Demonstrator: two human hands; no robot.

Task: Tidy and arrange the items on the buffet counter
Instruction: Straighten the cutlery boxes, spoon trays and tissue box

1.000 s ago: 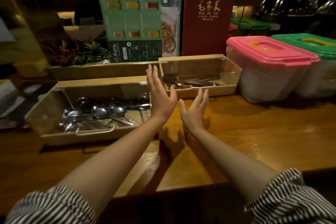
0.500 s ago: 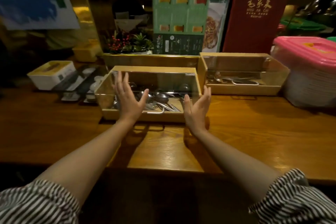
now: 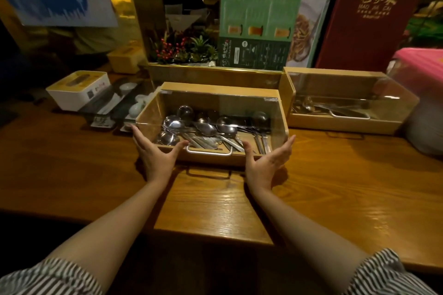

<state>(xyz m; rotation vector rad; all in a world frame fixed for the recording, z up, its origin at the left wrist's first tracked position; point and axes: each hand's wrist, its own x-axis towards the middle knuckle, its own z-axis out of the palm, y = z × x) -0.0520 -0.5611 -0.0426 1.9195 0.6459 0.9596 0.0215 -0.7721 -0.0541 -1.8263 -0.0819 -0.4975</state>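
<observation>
While I watch through head view, wooden counter [image 3: 335, 199] fills lower frame. Spoon box [image 3: 215, 90] sits centre frame on it, clear lid down. Second box [image 3: 345, 124] just beside it, toward right, set further up frame. Pink bin [image 3: 422, 62] at right edge. White box [image 3: 76, 93] at left. Left hand [image 3: 155, 155] at spoon box's front left corner, right hand [image 3: 266, 163] at front right corner; both spread, fingers straight, gripping nothing. Whether fingertips touch lid, I cannot tell. Spoons [image 3: 206, 127] heaped inside spoon box. Metal handle [image 3: 208, 152] on its front edge, between thumbs.
</observation>
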